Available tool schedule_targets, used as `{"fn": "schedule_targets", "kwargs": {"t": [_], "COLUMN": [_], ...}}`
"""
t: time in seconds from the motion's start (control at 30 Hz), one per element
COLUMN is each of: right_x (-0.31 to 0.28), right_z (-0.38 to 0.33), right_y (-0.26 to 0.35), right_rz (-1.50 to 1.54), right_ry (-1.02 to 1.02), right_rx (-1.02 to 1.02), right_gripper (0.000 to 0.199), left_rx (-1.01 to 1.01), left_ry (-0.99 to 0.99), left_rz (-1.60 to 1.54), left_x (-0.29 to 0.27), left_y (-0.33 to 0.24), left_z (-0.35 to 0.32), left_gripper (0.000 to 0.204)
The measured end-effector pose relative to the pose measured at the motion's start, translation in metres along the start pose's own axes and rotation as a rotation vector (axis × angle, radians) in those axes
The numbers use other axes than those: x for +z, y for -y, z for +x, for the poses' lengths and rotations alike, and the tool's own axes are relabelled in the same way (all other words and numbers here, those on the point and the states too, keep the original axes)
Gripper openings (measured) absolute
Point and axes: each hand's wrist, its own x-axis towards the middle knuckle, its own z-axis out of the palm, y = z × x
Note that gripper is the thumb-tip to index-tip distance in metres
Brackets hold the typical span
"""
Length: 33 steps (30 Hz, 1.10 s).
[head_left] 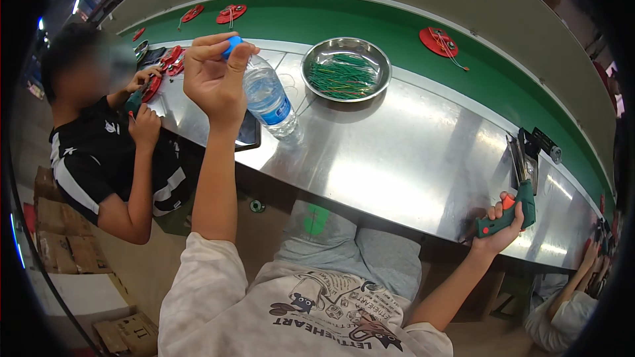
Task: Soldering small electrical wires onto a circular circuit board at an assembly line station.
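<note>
My left hand (pixel 221 82) is raised over the bench with thumb and fingers pinched on a blue bottle cap (pixel 232 46). Just below and beside it a clear plastic water bottle (pixel 268 96) with a blue label stands tilted in view on the metal bench. Whether the cap still sits on the bottle's neck I cannot tell. At the bench's near right side my right hand (pixel 504 226) grips a dark green soldering gun (pixel 522 208) with a red trigger, its front end pointing away from me. A round steel bowl (pixel 378 58) holds many thin green wires (pixel 340 76).
The metal bench (pixel 370 158) curves along the front. On the green back strip lie red round parts with wires (pixel 438 41). A dark tablet-like slab (pixel 249 131) rests by the bottle. Left of me a person (pixel 99 152) works with a green tool; another person's arms (pixel 582 268) show far right.
</note>
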Motion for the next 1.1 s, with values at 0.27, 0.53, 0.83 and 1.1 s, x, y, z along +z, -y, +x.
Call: {"fn": "schedule_targets", "kwargs": {"t": [0.27, 0.53, 0.83, 1.1], "right_x": [-0.034, -0.022, -0.012, 0.003], "right_z": [0.017, 0.012, 0.006, 0.004], "right_y": [-0.005, -0.002, 0.000, 0.000], "right_rz": [0.082, 0.032, 0.028, -0.004], "right_ry": [-0.071, 0.006, -0.005, -0.034], "right_rx": [0.079, -0.030, 0.001, 0.046], "right_gripper": [0.032, 0.031, 0.027, 0.027], "left_rx": [0.130, -0.111, -0.067, -0.197], "left_ry": [0.054, 0.107, 0.037, -0.068], "left_rz": [0.051, -0.113, -0.035, -0.026], "left_x": [-0.002, 0.007, 0.017, 0.015], "left_y": [0.004, -0.008, -0.009, -0.013], "left_z": [-0.003, 0.001, -0.003, -0.014], "left_gripper": [0.021, 0.017, 0.022, 0.027]}}
